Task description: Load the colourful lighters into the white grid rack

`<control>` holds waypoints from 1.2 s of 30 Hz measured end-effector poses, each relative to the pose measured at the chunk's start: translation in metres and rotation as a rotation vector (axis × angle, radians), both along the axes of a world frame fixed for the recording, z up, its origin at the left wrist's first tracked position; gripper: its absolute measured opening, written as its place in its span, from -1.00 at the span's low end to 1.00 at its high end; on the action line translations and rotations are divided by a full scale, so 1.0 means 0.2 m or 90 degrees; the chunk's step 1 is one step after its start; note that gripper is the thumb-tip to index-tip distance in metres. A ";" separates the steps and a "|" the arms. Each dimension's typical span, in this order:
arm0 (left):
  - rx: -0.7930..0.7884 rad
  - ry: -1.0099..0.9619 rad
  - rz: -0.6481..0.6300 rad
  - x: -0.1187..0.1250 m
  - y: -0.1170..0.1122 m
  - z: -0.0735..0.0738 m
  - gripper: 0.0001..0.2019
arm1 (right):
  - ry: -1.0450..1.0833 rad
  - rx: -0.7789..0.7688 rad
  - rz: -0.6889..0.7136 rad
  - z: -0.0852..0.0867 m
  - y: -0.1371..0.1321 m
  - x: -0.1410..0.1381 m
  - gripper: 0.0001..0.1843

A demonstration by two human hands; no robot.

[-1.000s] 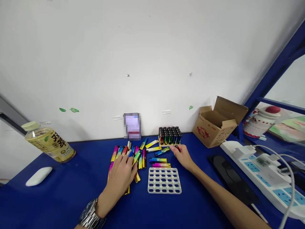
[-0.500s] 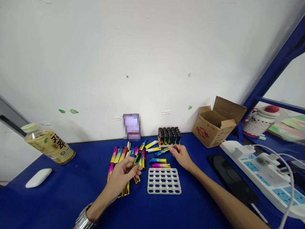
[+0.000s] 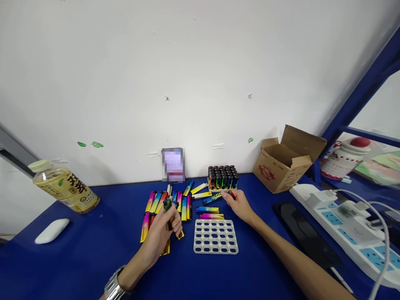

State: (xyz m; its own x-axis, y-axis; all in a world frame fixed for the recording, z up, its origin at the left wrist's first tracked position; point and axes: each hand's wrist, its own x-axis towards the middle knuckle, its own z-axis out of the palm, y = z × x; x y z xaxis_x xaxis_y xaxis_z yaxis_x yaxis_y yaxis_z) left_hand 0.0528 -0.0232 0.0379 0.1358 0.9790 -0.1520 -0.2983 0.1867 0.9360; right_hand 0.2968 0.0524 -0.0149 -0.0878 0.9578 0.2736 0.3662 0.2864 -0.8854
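My left hand (image 3: 162, 232) is closed around a green-gold lighter (image 3: 168, 206), held upright above a pile of rainbow-coloured lighters (image 3: 162, 204) lying on the blue table (image 3: 93, 258). My right hand (image 3: 239, 205) pinches a red-topped lighter (image 3: 231, 193) at the front edge of a full tray of upright lighters (image 3: 223, 177). An empty white tray with oval holes (image 3: 215, 236) lies between my two hands. A few more lighters (image 3: 208, 212) lie just beyond it.
A yellow tea bottle (image 3: 64, 186) and a white mouse (image 3: 51, 230) are at the left. An open cardboard box (image 3: 286, 160), a black flat object (image 3: 304, 235) and a white power strip with cables (image 3: 343, 227) are at the right. The wall is close behind.
My left hand has lifted one lighter out of the pile and turned it upright. My right hand has stayed by the full tray.
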 end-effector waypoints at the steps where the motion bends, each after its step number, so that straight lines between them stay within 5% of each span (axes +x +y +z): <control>1: -0.009 -0.011 0.004 0.00 0.00 0.00 -0.56 | -0.003 0.000 0.000 0.00 0.00 0.00 -0.44; 10: -0.063 0.143 0.100 -0.02 0.01 -0.03 -0.48 | -0.015 0.002 0.007 0.00 0.00 0.00 -0.44; 16: -0.055 0.171 0.115 -0.01 0.00 0.00 -0.49 | -0.025 0.000 0.009 0.01 0.00 0.00 -0.47; 22: -0.033 0.162 0.115 0.00 0.01 -0.05 -0.45 | -0.030 0.019 0.021 0.01 0.00 0.00 -0.47; 25: 0.044 0.187 0.067 0.00 0.03 -0.08 -0.48 | -0.023 0.017 0.024 0.01 0.00 0.00 -0.47; 32: 0.286 0.489 -0.006 0.03 0.03 -0.08 -0.70 | -0.043 0.033 0.014 0.02 -0.01 0.00 -0.47; 36: 0.612 0.705 -0.020 0.10 -0.02 -0.12 -0.74 | -0.067 0.055 0.023 0.02 -0.01 0.00 -0.49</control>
State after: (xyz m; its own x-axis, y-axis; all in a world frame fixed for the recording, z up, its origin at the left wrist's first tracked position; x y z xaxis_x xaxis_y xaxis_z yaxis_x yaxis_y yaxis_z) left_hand 0.0737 -0.0273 0.0131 0.4096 0.7600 0.5046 0.6316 -0.6354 0.4443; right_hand 0.2963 0.0497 -0.0104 -0.1538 0.9267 0.3429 0.4441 0.3749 -0.8138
